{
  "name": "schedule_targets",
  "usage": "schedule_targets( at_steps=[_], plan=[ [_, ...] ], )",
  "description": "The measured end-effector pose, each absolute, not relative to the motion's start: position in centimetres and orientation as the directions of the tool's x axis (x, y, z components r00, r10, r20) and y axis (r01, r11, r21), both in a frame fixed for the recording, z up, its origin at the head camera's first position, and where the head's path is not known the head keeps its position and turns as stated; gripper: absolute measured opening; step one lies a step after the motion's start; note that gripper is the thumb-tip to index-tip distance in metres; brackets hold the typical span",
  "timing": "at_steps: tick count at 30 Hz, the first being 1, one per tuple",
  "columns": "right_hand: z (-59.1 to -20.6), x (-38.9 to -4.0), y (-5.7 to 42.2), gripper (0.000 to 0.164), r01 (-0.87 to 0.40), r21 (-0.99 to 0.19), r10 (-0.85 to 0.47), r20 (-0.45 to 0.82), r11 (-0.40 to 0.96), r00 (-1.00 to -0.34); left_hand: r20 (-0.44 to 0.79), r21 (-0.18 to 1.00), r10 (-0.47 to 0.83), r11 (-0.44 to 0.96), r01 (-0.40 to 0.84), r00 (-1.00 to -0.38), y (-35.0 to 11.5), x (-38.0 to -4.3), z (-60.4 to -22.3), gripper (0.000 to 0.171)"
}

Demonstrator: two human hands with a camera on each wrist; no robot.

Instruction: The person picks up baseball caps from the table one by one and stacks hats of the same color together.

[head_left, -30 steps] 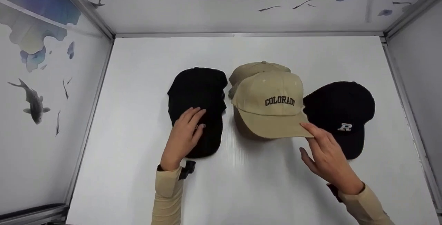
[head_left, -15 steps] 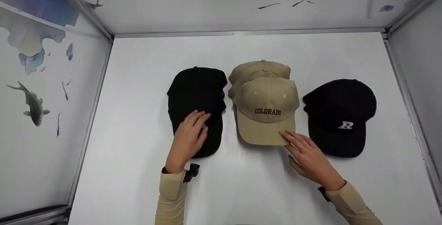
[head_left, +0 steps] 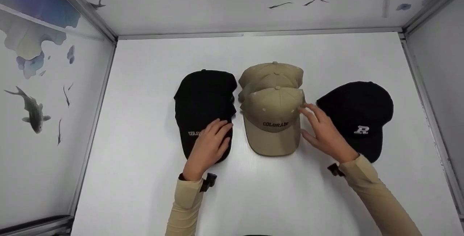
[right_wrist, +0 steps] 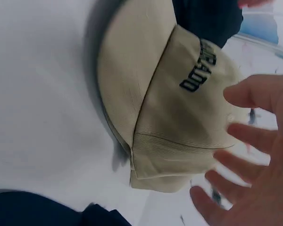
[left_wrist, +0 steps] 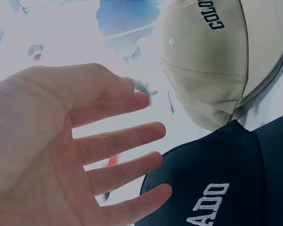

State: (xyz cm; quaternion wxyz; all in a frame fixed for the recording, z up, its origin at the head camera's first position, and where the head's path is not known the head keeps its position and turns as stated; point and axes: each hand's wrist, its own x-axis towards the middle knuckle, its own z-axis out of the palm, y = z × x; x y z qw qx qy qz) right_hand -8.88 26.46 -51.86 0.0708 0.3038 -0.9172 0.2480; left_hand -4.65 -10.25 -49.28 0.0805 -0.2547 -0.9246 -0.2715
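Beige baseball caps lie overlapped in a row at the middle of the table, the front one lettered COLORADO. My right hand is at that front cap's right side, fingers spread and loosely bent, fingertips right at its crown. Black baseball caps overlap in a stack to the left, their front cap partly lettered in white. Over this cap's brim hovers my left hand, its fingers extended; in the left wrist view the left palm shows nothing in it.
A single black cap with a white R lies to the right, close beside my right forearm. White panels with painted fish wall in the white table at the left and back.
The front beige cap has come down and left onto the other beige caps. My right hand has left its brim for the crown's side. The left hand has shifted slightly right.
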Motion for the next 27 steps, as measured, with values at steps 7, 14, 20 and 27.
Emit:
schedule_targets(
  at_steps=[7,14,20,27],
  plan=[
    [-50.4,-14.8,24.5,0.057,-0.429,-0.627,-0.422,0.172,0.65,-0.89,0.279,0.478,0.417,0.721,0.501,-0.865,-10.8,-4.0,-49.7,0.035],
    [-48.9,-17.8,23.3,0.033,-0.308,-0.766,-0.431,0.045,0.564,-0.901,0.243,0.516,0.394,0.721,0.462,-0.886,-12.0,-3.3,-49.9,0.035],
    [-48.1,-19.0,22.4,0.021,-0.195,-0.914,-0.42,0.03,0.356,-0.907,0.237,0.537,0.348,0.731,0.421,-0.907,-13.4,-2.7,-49.7,0.035],
    [-50.3,-19.6,21.4,0.011,-0.377,-0.827,-0.343,0.241,0.418,-0.908,0.248,0.533,0.336,0.736,0.418,-0.909,-14.3,-2.2,-49.7,0.035]
  ],
)
